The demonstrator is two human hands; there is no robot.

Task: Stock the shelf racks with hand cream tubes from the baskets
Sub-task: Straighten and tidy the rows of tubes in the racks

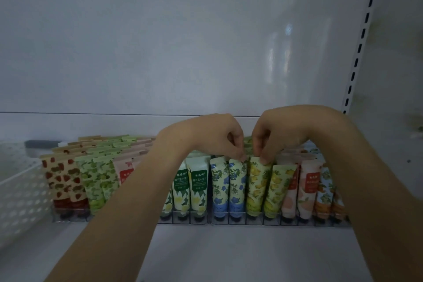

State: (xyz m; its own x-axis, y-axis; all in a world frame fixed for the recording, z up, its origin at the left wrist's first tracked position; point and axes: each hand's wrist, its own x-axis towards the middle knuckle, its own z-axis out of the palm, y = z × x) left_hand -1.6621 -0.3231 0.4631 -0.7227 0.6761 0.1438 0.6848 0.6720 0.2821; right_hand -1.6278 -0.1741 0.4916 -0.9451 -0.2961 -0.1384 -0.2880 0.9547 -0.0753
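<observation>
Only one view: head cam is looking forward and slightly down into the shelf, facing its back panel nearly square-on, sitting close in; wide-angle is bending the right upright.

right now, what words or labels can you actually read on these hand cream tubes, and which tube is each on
"TING", the end of a longer word: low on each blue-flower tube.
Chinese characters on the green labels of the white-flower tubes: too blurred to read.
Characters on the red labels of the peach tubes: too blurred to read.
Red label on the pink tube: too blurred to read.
</observation>
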